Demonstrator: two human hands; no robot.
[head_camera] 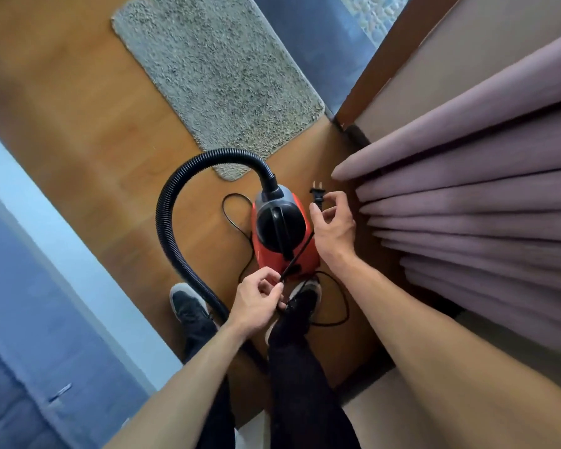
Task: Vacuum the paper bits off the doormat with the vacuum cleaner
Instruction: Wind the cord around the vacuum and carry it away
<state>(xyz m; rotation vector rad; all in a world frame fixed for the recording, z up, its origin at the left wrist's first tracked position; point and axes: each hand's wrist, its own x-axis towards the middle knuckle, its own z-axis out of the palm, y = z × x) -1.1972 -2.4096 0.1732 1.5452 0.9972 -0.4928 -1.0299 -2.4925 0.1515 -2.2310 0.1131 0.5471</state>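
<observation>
A red and black vacuum cleaner (284,234) stands on the wooden floor just in front of my feet. Its black ribbed hose (175,202) arcs up and left, then down past my left shoe. My right hand (332,226) pinches the black power plug (317,194), prongs pointing away. My left hand (256,301) grips the black cord (297,259), which runs taut between both hands across the vacuum. A grey shaggy doormat (217,72) lies beyond the vacuum; I cannot make out paper bits on it.
Mauve pleated curtains (473,196) hang close on the right. A brown door frame (389,56) and a grey threshold (308,43) sit beyond the mat. Slack cord loops (345,306) lie on the floor around my right shoe. A blue surface (30,319) fills the left.
</observation>
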